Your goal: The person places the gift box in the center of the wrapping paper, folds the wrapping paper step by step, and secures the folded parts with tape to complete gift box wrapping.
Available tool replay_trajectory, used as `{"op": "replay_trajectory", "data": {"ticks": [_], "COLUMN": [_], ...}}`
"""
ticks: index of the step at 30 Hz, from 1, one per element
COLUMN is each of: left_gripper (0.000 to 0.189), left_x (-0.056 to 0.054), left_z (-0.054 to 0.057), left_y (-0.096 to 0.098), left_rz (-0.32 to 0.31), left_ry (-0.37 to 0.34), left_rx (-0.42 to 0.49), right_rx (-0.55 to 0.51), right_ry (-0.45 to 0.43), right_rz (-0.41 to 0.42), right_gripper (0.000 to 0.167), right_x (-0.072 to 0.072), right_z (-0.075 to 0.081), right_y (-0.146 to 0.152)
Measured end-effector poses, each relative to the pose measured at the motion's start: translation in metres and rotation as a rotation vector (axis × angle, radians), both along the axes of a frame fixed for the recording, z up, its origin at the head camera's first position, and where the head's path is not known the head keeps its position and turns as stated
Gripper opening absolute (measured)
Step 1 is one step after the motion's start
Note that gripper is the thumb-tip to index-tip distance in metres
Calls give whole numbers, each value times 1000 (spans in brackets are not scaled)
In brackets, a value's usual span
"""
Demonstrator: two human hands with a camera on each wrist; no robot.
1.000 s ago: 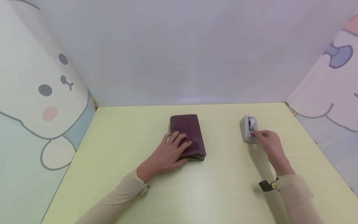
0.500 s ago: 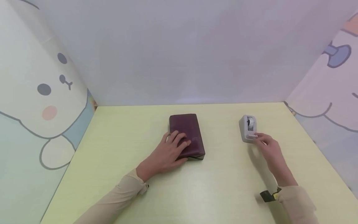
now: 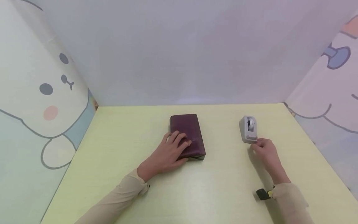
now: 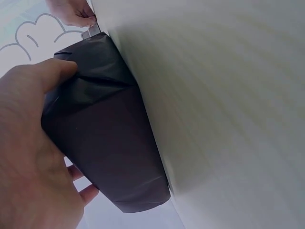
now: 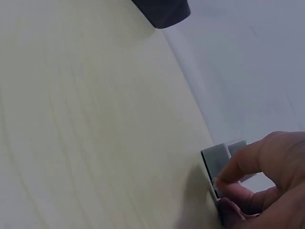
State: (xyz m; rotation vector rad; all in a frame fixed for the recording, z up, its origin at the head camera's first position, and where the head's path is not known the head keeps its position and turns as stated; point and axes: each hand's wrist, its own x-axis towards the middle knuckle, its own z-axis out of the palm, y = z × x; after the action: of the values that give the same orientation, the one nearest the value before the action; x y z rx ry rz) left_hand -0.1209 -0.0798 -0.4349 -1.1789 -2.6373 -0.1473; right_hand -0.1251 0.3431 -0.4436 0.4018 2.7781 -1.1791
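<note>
A box wrapped in dark purple paper (image 3: 188, 129) lies flat near the middle of the table. My left hand (image 3: 166, 155) rests on its near-left part, fingers spread over the top and the thumb by the near end. In the left wrist view, the folded paper end (image 4: 97, 71) is beside that thumb. To the right stands a grey tape dispenser (image 3: 245, 129) with a clear tape roll (image 3: 251, 124). My right hand (image 3: 267, 152) is at the dispenser's front edge, thumb and finger pinched together on the tape end; the tape itself is barely visible there.
The pale wooden table (image 3: 223, 186) meets a plain back wall (image 3: 190, 62). Cartoon-printed panels stand at the left (image 3: 25, 93) and right (image 3: 330, 93) sides. A small black and yellow piece (image 3: 263, 194) sits at the right cuff.
The right fingers have moved from over the dispenser's front to just in front of and below its cutting edge. The left hand and the box have stayed put.
</note>
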Motion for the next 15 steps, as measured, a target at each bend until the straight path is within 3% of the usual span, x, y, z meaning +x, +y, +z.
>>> {"op": "replay_trajectory", "data": {"ticks": [5, 9, 15], "left_gripper": [56, 56, 56], "left_x": [0, 0, 0], "left_z": [1, 1, 2], "left_y": [0, 1, 1], "left_rz": [2, 9, 13], "left_ry": [-6, -19, -18], "left_rx": [-1, -20, -28], "right_rx": [-66, -193, -175], "right_ry": [10, 68, 277], "right_rz": [36, 46, 245], "right_gripper": [45, 37, 16], "right_x": [15, 29, 41], "right_z": [5, 9, 21], "right_y": [-2, -19, -61]}}
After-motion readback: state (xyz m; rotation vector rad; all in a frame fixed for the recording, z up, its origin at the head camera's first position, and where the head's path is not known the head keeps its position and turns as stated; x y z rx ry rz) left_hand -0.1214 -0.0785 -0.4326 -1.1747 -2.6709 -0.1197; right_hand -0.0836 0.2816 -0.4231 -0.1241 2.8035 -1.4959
